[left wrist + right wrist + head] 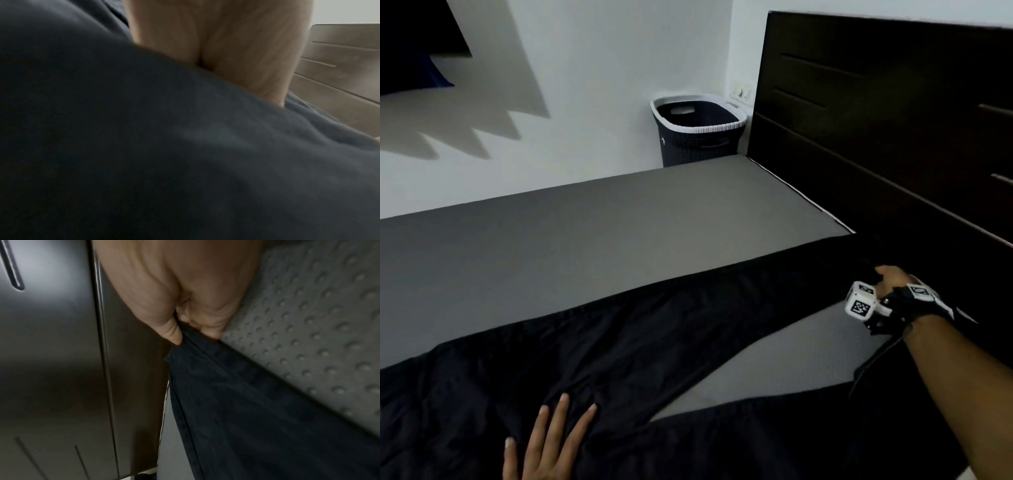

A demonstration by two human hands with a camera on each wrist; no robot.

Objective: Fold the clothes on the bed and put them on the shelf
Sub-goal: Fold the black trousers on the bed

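A pair of black trousers lies spread across the grey bed, its two legs pointing toward the headboard. My left hand rests flat on the fabric near the crotch, fingers straight and spread. At the far leg's end my right hand pinches the hem; the right wrist view shows the thumb and fingers closed on the black cloth beside the headboard. The left wrist view is filled by blurred dark fabric under my palm.
A dark wooden headboard runs along the right side. A dark laundry basket with a white rim stands in the corner by the wall. Bare grey mattress shows beyond the trousers and between the legs.
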